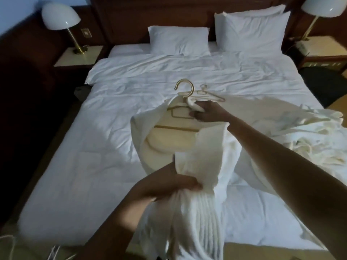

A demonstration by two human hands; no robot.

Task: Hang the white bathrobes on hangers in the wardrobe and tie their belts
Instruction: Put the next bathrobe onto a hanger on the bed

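Note:
A white bathrobe (204,151) is draped on a cream hanger (185,91) held up over the bed. My right hand (205,112) grips the robe's collar just under the hanger's hook. Lower down, my left hand (169,186) bunches the robe's front panels together at about waist height. A second hanger (210,93) lies flat on the bed behind the first. Another white robe (304,136) lies crumpled on the bed's right side. White belt cords (11,246) lie at the bottom left corner.
The bed (112,128) has a white duvet and two pillows (179,41) at the dark headboard. Bedside tables with dome lamps (60,16) stand on both sides. A dark chair (326,87) sits right of the bed. No wardrobe is in view.

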